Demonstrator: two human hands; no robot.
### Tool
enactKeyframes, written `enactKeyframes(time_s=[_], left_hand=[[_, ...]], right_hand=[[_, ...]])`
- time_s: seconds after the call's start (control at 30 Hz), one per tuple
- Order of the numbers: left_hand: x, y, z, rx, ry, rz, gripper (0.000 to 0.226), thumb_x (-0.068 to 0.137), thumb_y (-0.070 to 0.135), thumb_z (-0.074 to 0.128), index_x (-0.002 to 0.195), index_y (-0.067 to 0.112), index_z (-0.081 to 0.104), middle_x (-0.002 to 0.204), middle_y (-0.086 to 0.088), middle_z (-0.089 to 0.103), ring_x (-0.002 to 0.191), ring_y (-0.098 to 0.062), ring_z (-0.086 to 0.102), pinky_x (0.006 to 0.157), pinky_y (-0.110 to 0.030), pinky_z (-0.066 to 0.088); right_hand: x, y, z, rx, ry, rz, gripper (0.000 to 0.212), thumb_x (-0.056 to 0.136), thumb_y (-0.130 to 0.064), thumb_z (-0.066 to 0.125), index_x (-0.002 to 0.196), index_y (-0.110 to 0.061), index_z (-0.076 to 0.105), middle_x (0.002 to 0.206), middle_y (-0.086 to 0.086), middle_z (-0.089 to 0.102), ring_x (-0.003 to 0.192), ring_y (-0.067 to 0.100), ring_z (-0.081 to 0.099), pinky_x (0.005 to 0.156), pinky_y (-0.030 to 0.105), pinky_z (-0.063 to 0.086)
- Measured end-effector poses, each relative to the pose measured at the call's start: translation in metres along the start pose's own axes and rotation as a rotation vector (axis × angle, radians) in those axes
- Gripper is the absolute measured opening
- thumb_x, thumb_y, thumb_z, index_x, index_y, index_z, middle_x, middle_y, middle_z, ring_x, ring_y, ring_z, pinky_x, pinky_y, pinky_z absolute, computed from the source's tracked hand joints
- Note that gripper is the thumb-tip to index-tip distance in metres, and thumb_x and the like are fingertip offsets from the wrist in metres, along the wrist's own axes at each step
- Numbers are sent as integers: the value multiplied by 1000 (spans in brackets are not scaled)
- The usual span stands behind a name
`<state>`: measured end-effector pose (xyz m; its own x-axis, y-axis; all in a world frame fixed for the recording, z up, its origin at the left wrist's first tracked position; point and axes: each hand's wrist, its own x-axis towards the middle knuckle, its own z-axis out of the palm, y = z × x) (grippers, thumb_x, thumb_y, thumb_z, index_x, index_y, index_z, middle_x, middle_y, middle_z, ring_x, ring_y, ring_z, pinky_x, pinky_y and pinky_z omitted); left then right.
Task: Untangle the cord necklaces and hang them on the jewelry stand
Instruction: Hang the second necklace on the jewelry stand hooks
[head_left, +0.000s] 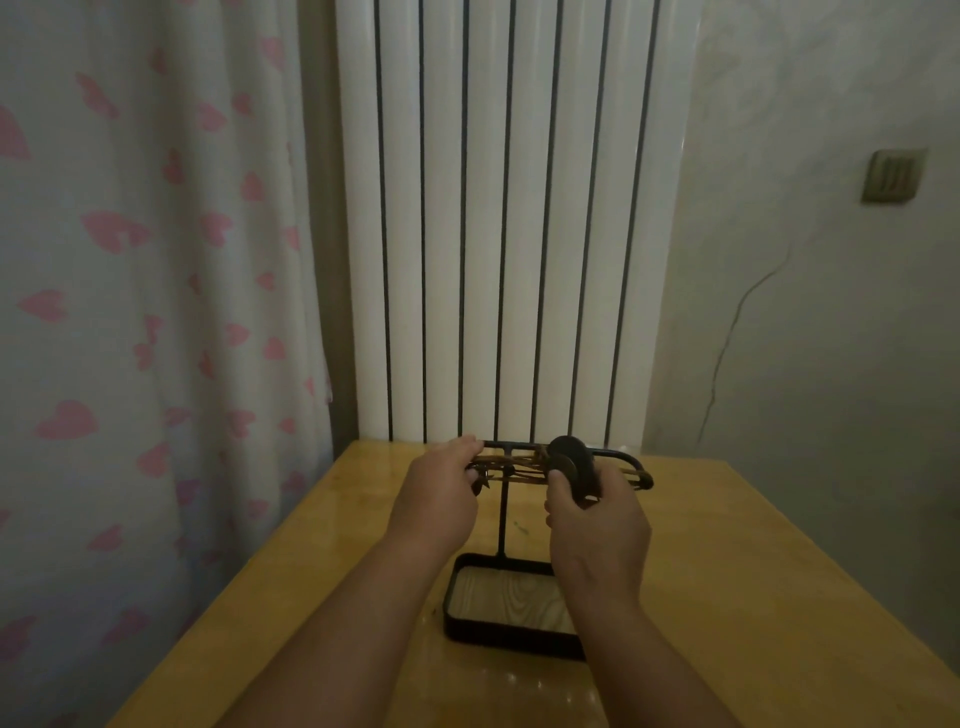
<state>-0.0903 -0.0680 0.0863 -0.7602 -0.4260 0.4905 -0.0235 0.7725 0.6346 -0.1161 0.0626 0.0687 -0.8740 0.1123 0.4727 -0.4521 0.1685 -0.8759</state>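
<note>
A yellow wooden table (753, 545) stands against a white radiator (498, 208), with a heart-print curtain (156, 260) to the left and a cracked wall (805, 312) bearing a switch plate (892, 175) to the right. Bare tabletop lies on both sides of the jewelry stand (502, 519), which sits near the middle. The brown cord necklaces (519, 465) lie tangled along its top bar. The left hand (441, 493) curls round them at the bar's left end, and the right hand (597, 525) pinches a dark round pendant (571, 462).
</note>
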Motion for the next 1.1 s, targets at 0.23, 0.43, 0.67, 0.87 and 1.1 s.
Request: enactKeyframes(time_s=[0.23,0.43,0.67,0.87,1.1], left_hand=[[-6,6,-1,48,16,28,42,97,3,51,136,20,55,127,-1,60,103,-5,49,84,-17,37],[-5,12,-3,10,-26,42,36,99,32,49,132,21,59,130,4,57,109,-3,45,92,-21,36],[1,18,2,25,-63,-28,35,95,43,55,123,26,66,113,7,44,106,-8,48,83,-22,39],[5,22,8,4,-4,-84,29,90,42,62,115,26,68,113,4,43,101,-9,47,75,-19,39],[8,27,15,19,62,-122,25,88,39,66,109,26,70,111,4,44,94,-9,48,59,-12,32]], right_hand=[[-7,1,-4,-125,-12,-43,15,88,-28,65,89,-35,52,83,-13,56,76,6,55,61,23,48],[-24,6,0,-333,-38,-106,18,85,-28,67,83,-34,50,81,-15,52,71,2,51,59,16,43],[-28,11,5,-337,-80,-15,17,86,-28,66,83,-31,50,80,-15,50,71,2,50,58,13,37],[-27,19,5,-155,-92,183,18,87,-33,66,86,-38,49,77,-19,53,71,0,52,57,16,38],[-27,32,13,-95,-145,273,29,88,-34,66,114,-30,54,93,-14,56,83,4,50,57,13,34]])
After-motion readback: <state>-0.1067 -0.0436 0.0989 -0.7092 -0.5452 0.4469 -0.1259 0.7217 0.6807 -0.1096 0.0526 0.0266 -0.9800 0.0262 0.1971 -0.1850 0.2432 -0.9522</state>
